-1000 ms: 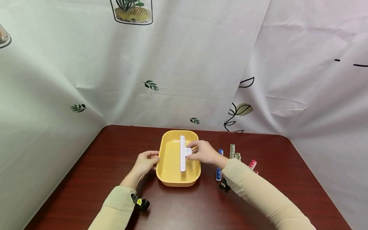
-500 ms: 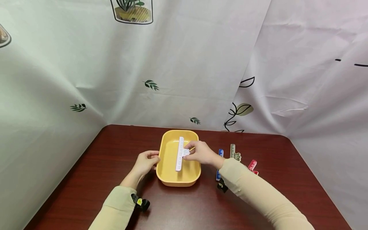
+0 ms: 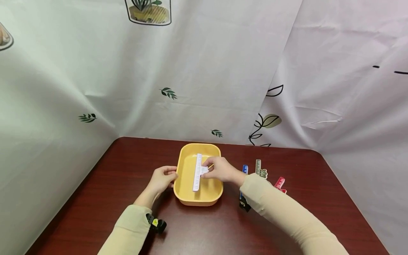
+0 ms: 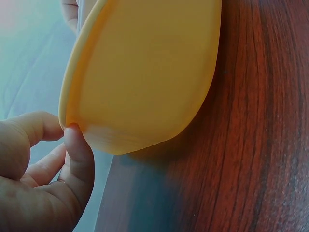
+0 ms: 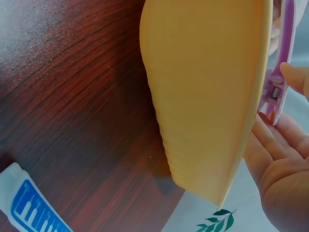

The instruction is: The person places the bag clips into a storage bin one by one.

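A yellow plastic basin stands on the table in the head view. My left hand pinches its left rim; in the left wrist view, thumb and forefinger meet at the rim of the basin. Over the basin, my right hand holds a long clip with ruler-like marks on its pale bar. This clip looks purple edge-on in the right wrist view, with a metal spring showing between its handles. The right thumb and fingers are on those handles. The bar is slightly tilted, and whether it touches the basin I cannot tell.
Right of the basin lie a blue clip, partly hidden by the right sleeve, an olive-green clip and a red clip. A printed white cloth hangs behind the dark red wood table.
My right hand has carried the pale clip a little to the left over the basin, and the bar has turned from nearly straight to slightly slanted. The left hand stays on the rim.
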Tool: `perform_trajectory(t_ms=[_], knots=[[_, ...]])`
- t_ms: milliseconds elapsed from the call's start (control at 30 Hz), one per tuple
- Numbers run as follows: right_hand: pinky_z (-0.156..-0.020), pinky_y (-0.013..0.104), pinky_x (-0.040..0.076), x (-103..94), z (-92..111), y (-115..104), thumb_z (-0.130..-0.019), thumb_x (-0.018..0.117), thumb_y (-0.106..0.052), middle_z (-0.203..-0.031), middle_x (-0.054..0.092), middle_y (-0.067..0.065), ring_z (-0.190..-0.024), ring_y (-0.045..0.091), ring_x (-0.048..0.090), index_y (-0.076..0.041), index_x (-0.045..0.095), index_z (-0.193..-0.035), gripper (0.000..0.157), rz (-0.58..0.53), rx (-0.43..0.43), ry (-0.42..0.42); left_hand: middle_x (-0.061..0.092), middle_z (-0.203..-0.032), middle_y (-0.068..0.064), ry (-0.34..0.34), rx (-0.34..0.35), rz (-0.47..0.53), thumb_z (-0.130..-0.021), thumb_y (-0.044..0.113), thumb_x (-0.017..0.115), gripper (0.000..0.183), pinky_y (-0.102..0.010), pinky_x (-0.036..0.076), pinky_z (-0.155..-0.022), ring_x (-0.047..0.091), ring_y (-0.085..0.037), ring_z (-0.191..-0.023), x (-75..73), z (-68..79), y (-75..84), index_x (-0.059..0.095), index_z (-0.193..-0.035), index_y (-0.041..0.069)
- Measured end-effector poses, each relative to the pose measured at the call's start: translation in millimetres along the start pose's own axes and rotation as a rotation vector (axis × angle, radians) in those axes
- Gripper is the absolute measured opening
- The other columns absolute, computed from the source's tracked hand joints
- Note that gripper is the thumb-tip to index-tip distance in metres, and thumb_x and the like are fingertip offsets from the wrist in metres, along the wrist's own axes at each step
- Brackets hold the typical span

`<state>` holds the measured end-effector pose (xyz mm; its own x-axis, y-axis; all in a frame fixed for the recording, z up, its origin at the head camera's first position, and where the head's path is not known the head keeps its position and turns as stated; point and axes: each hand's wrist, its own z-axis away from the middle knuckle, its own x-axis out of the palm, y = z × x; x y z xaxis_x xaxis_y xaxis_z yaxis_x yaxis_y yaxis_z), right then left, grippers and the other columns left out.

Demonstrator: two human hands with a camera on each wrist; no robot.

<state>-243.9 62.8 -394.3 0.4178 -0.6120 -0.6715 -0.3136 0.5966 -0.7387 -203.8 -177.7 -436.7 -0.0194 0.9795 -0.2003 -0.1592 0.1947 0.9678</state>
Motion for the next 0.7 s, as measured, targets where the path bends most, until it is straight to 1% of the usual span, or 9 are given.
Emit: perform_trajectory(t_ms=[133,200,300,400,433,567,700], knots=[[-0.074,0.022,0.055,1.7,-3,-1,-0.073,0.080,-0.019,-0.097,0.066,0.005,-0.084,0.012,0.064,-0.002,0.065,-0.103,0.038,0.031,-0.044,-0.010,0.064,-0.093,-0.012,-0.001,0.005,-0.008,-0.084,0.002,0.059,0.039,-0.023,0.052,-0.051,0.059,-0.009,-0.067,-0.5,-0.6,0.1,0.056,-0.122,-0.008],[-0.072,0.020,0.054,2.4,-4,-1,-0.073,0.080,-0.020,-0.092,0.065,0.004,-0.081,0.009,0.062,-0.001,0.065,-0.101,0.037,0.061,-0.082,-0.012,0.064,-0.093,-0.011,0.000,0.007,-0.008,-0.084,0.002,0.060,0.039,-0.023,0.052,-0.051,0.059,-0.008,-0.066,-0.5,-1.4,-0.7,0.056,-0.122,-0.008],[-0.070,0.019,0.051,3.4,-5,-1,-0.073,0.080,-0.020,-0.086,0.064,0.001,-0.076,0.007,0.057,-0.002,0.066,-0.099,0.035,0.096,-0.110,-0.010,0.064,-0.093,-0.012,0.001,0.010,-0.005,-0.084,0.002,0.060,0.039,-0.022,0.052,-0.051,0.059,-0.008,-0.065,-0.6,-2.3,-2.1,0.056,-0.121,-0.008],[-0.070,0.020,0.051,4.2,-7,-3,-0.073,0.080,-0.021,-0.086,0.064,0.002,-0.078,0.012,0.058,-0.002,0.066,-0.098,0.035,0.115,-0.112,-0.023,0.064,-0.093,-0.012,0.004,0.010,-0.003,-0.083,0.001,0.059,0.039,-0.022,0.052,-0.051,0.059,-0.008,-0.066,-0.4,-3.2,-3.1,0.057,-0.120,-0.008],[-0.071,0.020,0.051,4.5,-8,-4,-0.073,0.080,-0.021,-0.087,0.065,0.002,-0.080,0.014,0.059,-0.002,0.067,-0.099,0.035,0.111,-0.095,-0.028,0.064,-0.092,-0.012,0.004,0.010,-0.003,-0.083,0.001,0.059,0.039,-0.022,0.052,-0.051,0.059,-0.008,-0.066,-0.3,-3.2,-3.2,0.057,-0.120,-0.009],[-0.072,0.021,0.051,5.0,-10,-6,-0.073,0.081,-0.021,-0.090,0.066,0.004,-0.087,0.024,0.063,-0.002,0.066,-0.100,0.036,0.126,-0.086,-0.043,0.064,-0.090,-0.011,0.003,0.010,0.001,-0.083,0.001,0.059,0.038,-0.022,0.052,-0.051,0.059,-0.008,-0.066,-0.3,-2.9,-3.2,0.057,-0.120,-0.009],[-0.072,0.020,0.051,5.0,-12,-8,-0.073,0.081,-0.020,-0.090,0.066,0.005,-0.089,0.026,0.063,-0.001,0.066,-0.100,0.036,0.146,-0.087,-0.047,0.064,-0.089,-0.010,0.000,0.011,0.005,-0.083,0.000,0.059,0.038,-0.022,0.051,-0.051,0.059,-0.008,-0.064,-0.5,-2.4,-3.5,0.057,-0.119,-0.009]])
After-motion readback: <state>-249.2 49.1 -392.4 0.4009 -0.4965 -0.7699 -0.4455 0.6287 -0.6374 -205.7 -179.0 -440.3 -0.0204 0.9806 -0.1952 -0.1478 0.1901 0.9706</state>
